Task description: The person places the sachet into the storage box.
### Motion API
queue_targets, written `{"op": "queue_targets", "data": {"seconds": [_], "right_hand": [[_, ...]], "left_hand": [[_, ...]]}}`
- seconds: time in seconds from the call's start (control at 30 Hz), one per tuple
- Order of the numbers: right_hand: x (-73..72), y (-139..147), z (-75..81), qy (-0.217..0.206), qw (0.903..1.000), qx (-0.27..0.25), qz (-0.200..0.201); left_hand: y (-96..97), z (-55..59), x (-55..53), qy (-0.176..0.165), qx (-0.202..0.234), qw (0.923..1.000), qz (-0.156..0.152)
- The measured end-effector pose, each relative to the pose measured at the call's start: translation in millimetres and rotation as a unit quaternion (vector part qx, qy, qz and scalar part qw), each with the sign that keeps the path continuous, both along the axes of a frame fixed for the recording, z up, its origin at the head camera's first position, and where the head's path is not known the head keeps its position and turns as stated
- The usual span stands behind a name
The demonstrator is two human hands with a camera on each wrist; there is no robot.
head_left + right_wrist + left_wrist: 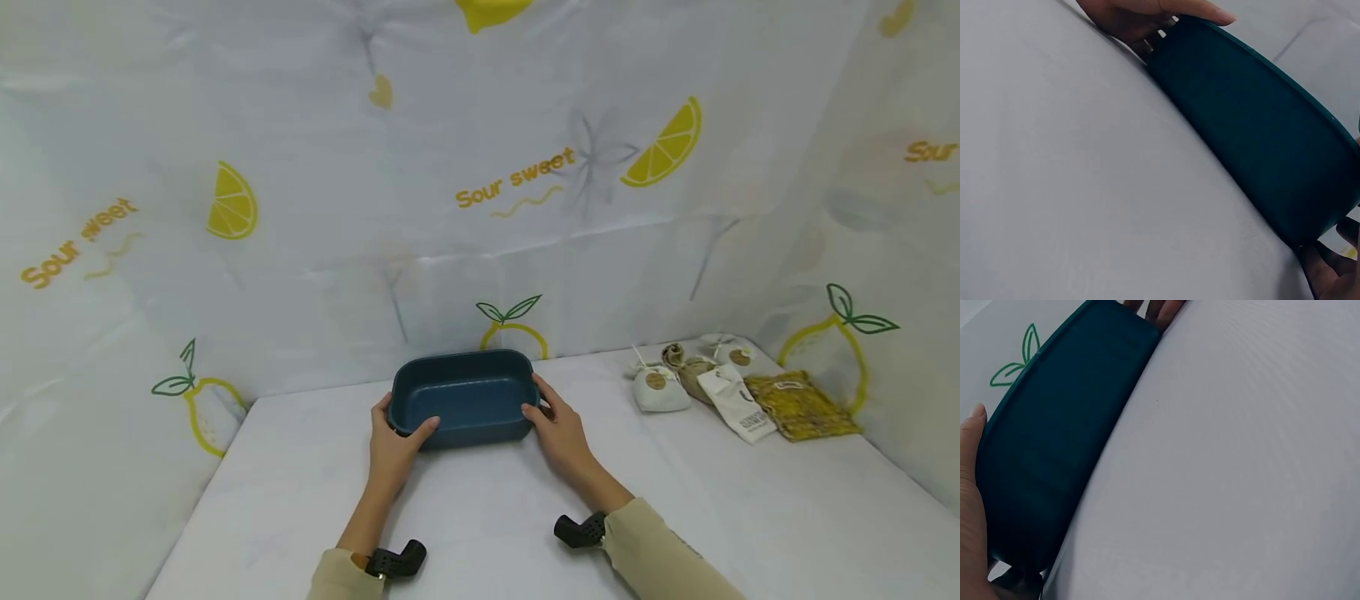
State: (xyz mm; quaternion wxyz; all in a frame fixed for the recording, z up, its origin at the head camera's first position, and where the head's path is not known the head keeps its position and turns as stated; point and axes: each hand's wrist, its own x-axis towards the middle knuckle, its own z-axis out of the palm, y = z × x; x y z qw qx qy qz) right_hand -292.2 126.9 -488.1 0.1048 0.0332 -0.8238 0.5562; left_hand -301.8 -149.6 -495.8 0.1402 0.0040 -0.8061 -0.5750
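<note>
A dark teal rectangular dish with rounded corners and raised walls is at the middle back of the white table, nothing inside it. My left hand grips its left end, thumb over the near rim and fingers round the side. At the opposite end my right hand holds it the same way, thumb at the near right corner. Both wrist views show the dish's long near wall close over the tabletop. In the right wrist view, the left hand's thumb lies along the rim.
At the back right of the table lie a white pouch with a round tag, a brown pouch, a white printed bag and a yellow patterned packet. A lemon-printed white cloth hangs behind.
</note>
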Motion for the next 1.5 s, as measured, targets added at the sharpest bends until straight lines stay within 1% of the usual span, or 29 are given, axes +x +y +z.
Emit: {"op": "queue_targets", "data": {"seconds": [0.37, 0.5, 0.7, 0.93, 1.13, 1.3, 1.5], "right_hand": [[2.8, 26.7, 1.5, -0.014, 0.9998, 0.002, -0.011], [2.7, 37.7, 2.1, -0.012, 0.9998, 0.009, -0.014], [1.4, 49.0, 2.6, -0.007, 0.9997, 0.023, -0.007], [1.2, 65.6, 1.7, -0.009, 0.9993, 0.035, -0.002], [-0.1, 79.3, 1.0, -0.010, 0.9990, 0.042, -0.002], [-0.5, 81.7, 2.1, -0.003, 0.9991, 0.042, 0.000], [0.5, 77.6, 4.1, 0.002, 0.9994, 0.032, 0.010]], "left_hand": [[26.8, 1.7, -0.7, -0.004, -0.022, 0.9997, -0.014], [38.9, 2.0, -0.8, -0.003, -0.017, 0.9997, -0.015], [48.8, 1.7, 1.2, 0.000, -0.011, 0.9999, -0.008], [64.1, 0.2, 1.9, 0.003, 0.000, 0.9999, -0.013], [76.2, 0.1, 2.8, -0.002, -0.006, 0.9999, -0.012], [76.4, 1.3, 2.1, -0.007, -0.009, 0.9995, -0.030], [63.6, 1.2, 0.1, -0.008, -0.018, 0.9981, -0.058]]}}
